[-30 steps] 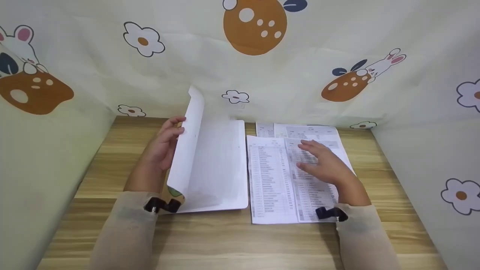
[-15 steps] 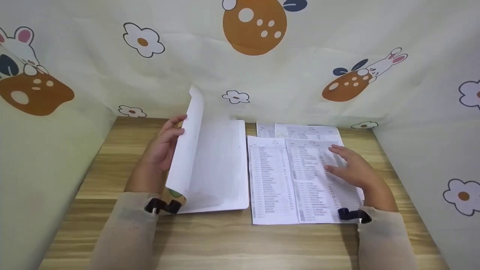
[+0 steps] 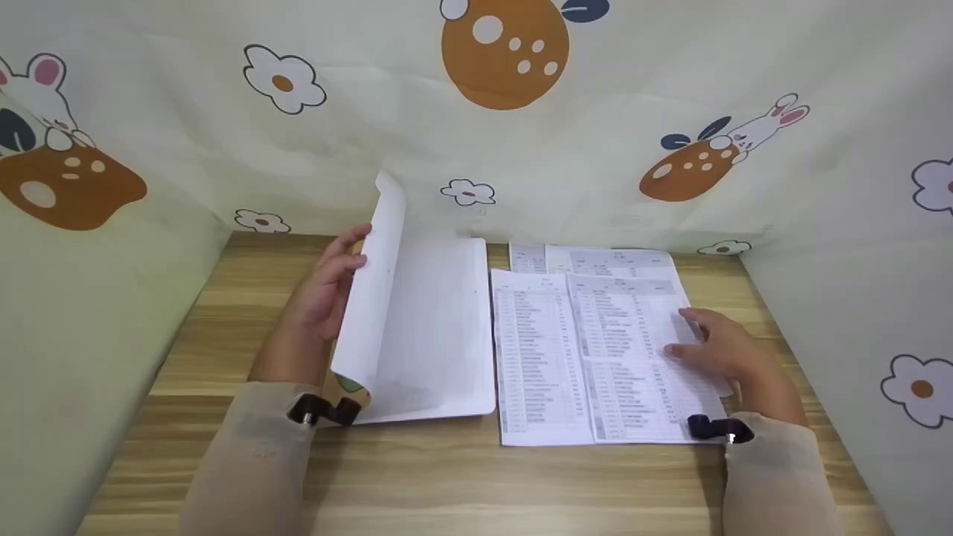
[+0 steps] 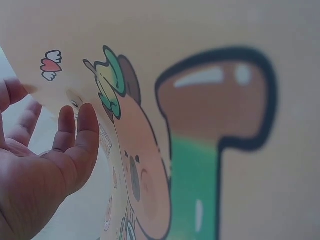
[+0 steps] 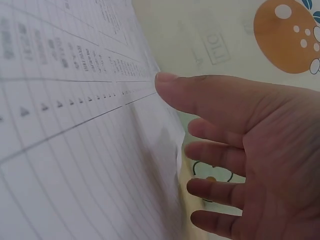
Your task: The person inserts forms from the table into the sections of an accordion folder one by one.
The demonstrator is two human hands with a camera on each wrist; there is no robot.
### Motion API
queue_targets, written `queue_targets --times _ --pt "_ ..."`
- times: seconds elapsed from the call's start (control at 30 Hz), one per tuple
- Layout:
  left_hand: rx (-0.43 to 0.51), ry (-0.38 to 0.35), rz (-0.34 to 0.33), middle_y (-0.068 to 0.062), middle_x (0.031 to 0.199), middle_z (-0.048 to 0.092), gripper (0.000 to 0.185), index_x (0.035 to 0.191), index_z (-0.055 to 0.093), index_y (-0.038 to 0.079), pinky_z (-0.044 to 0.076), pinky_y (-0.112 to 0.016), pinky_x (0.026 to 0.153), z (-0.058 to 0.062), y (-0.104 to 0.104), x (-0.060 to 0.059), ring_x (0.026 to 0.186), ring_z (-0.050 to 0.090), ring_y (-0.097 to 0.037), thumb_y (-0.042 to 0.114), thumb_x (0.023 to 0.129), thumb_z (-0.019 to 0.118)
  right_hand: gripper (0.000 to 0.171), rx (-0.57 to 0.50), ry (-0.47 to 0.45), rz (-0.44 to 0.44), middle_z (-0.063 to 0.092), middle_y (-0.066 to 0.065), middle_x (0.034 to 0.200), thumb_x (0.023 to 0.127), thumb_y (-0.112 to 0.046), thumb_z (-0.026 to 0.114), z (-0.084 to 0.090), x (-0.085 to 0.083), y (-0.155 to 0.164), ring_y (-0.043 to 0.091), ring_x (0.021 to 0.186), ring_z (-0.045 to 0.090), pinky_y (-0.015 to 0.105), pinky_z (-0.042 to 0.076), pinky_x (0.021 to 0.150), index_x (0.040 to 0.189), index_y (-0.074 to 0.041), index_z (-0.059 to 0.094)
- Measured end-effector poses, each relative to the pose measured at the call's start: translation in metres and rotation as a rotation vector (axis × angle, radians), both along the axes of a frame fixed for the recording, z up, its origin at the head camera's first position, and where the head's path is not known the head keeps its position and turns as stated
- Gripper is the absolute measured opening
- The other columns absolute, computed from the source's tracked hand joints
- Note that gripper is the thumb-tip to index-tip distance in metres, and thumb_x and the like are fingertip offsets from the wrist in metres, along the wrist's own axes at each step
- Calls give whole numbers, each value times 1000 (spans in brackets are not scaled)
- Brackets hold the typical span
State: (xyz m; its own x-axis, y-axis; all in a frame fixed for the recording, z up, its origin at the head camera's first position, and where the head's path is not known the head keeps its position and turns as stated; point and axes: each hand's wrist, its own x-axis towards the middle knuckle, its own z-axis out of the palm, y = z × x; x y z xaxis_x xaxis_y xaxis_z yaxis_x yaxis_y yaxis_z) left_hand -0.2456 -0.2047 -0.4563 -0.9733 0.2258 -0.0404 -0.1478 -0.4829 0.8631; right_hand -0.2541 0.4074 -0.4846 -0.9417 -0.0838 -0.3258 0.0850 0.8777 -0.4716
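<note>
Two hands work on the table (image 3: 447, 476): the left hand (image 3: 327, 286), fingers straight, props the folder (image 3: 435, 335) cover upright. The right hand (image 3: 718, 346), fingers relaxed and spread, touches the right edge of the sheets (image 3: 588, 350) lying beside the folder.

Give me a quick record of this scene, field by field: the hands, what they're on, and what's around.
left hand: straight fingers prop up the folder cover
folder: open, lying on the table, white inside, cartoon print outside
right hand: fingers relaxed, at the right edge of the printed sheets
printed sheets: overlapping, flat, right of the folder
table: wood grain
backdrop: cloth with rabbits and flowers
</note>
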Motion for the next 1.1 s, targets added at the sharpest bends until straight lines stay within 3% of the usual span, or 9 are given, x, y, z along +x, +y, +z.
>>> queue_targets --times 0.13,0.43,1.1 --pt "17 0 9 -2 132 63 40 143 51 30 60 -33 84 0 2 0 110 67 -18 11 110 40 105 0 -9 2 30 32 170 87 -55 84 -3 0 0 53 152 35 71 29 124 166 -7 34" --pt "0 0 7 -2 135 60 42 147 49 30 60 -34 86 -1 2 1 115 65 -19 13 110 41 99 37 55 67 31 35 168 85 -43 88 -5 -1 -1 61 154 25 74 22 125 161 0 41" --pt "14 -10 -4 -3 136 59 43 149 46 32 59 -34 86 -2 4 0 113 66 -19 13 110 40 91 40 67 40 35 33 166 87 -38 87 -8 -2 1 60 152 30 72 26 124 159 -2 46"
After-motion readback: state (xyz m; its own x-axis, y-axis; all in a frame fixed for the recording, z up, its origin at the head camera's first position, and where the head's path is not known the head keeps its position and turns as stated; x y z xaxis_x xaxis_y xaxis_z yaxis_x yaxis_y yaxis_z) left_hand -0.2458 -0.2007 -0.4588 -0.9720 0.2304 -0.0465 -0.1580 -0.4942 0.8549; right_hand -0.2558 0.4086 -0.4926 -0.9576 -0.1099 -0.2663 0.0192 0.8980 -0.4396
